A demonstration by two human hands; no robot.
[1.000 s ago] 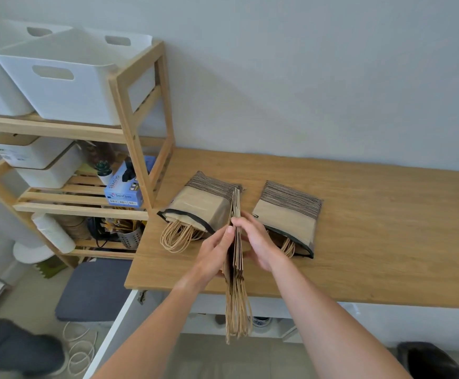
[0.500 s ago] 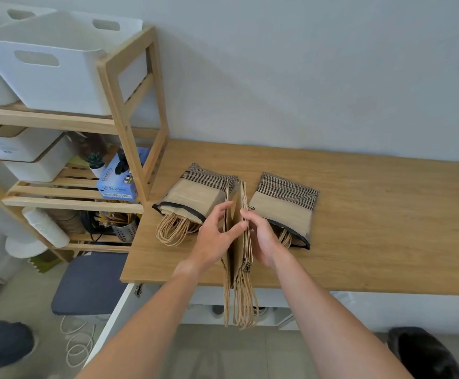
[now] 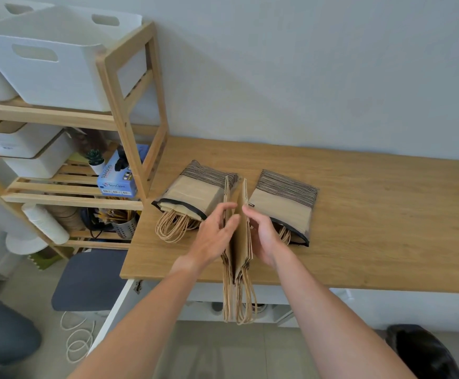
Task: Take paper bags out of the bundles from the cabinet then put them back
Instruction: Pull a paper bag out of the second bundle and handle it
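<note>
Two bundles of brown paper bags in clear plastic sleeves lie on the wooden table [image 3: 359, 214]: the left bundle [image 3: 192, 191] and the right bundle [image 3: 283, 203], twine handles sticking out toward me. Between them a loose stack of paper bags [image 3: 240, 236] stands on edge, its handles hanging over the table's front edge. My left hand [image 3: 217, 233] presses flat against the stack's left side with fingers between the bags. My right hand [image 3: 263, 236] holds the right side. The stack is split into two parts with a gap in the middle.
A wooden shelf unit [image 3: 130, 110] stands left of the table, holding white bins [image 3: 53, 67], a blue glove box [image 3: 119, 176] and a small plant. A dark stool [image 3: 86, 280] and a white cable lie on the floor below. A black bin [image 3: 425, 351] sits bottom right.
The stack of bags has been spread apart in the middle; my left hand has slid forward along its left side. The view has shifted slightly.
</note>
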